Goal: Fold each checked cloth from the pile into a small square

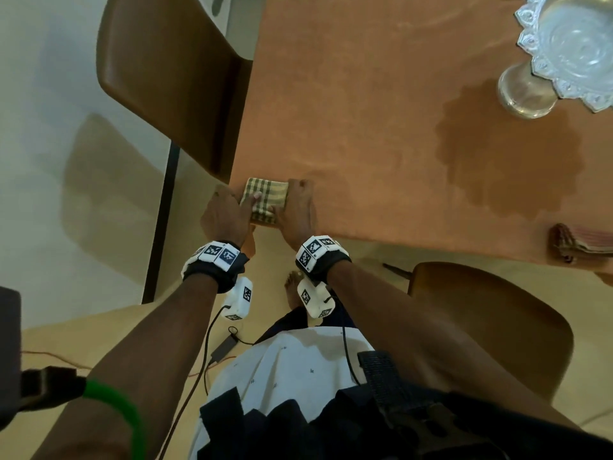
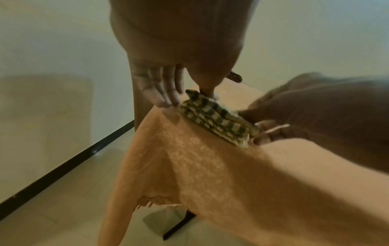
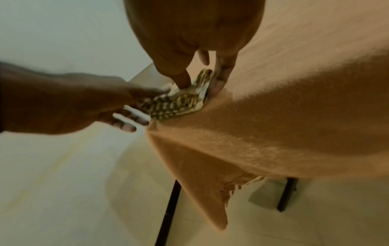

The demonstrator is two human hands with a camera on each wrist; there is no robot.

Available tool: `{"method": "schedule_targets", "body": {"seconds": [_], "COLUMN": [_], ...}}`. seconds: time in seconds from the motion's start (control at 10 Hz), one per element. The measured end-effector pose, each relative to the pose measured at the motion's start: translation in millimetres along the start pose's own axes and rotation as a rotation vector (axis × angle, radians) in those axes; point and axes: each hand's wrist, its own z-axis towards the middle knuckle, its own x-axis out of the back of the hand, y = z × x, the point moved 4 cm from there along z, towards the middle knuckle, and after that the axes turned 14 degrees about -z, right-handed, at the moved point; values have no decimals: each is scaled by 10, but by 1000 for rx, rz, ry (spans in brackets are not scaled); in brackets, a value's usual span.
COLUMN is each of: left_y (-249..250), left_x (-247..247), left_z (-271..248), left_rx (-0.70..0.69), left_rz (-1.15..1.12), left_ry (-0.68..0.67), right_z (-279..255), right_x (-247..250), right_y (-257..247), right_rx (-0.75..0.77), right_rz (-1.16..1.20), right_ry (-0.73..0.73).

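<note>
A small folded checked cloth [image 1: 267,194] [image 2: 216,119] [image 3: 179,103], yellow-green with dark stripes, lies at the near left corner of the orange tablecloth [image 1: 365,144]. My left hand [image 1: 232,210] [image 2: 168,93] sits at its left side, thumb pressing on top, straight fingers hanging past the table corner. At the cloth's right side is my right hand [image 1: 295,207] [image 3: 202,79], with its thumb on the cloth and its fingers lying straight along the right edge. A pile of folded checked cloths [image 1: 577,244] rests at the table's near right edge.
A cut-glass bowl on a glass stand [image 1: 570,44] stands at the far right of the table. One brown chair [image 1: 172,88] is at the table's left side, another [image 1: 491,320] at the near side. Cables lie on the floor by my feet.
</note>
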Motion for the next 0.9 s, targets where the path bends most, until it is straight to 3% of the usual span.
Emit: {"method": "schedule_targets", "body": {"seconds": [0.1,0.2,0.3,0.4,0.5,0.7,0.8,0.9], "left_y": [167,174,-55,-98,-92,-115,-59,123], "left_x": [-33,-282,-406,-404,-324,-319,-258,-191], "left_z": [-146,-228,-178,-215,-255,-279,-294,-420], "left_rx": [-396,-714,-593,-597,-633,-545,-510,-500], "left_rz": [168,433,516,515,441,348,390,295], "left_ry": [64,-203,-315,-343,-322,-322,-334,-217], "right_z": [-63,-171,-206,-182,-163,-141,-144,-145], "right_x": [-98,-352,-472,-556,-590,-500,-391,-192], "right_y": [-67,-20,170,230,239,263,235,271], "right_rx": [305,562,559,532,528,565,638,627], "right_rz": [-340,-576,-665,-674,-706,-851,-841,-728], "right_ry": [31,-99,-99,-114,-172,-240,-205,-148]}}
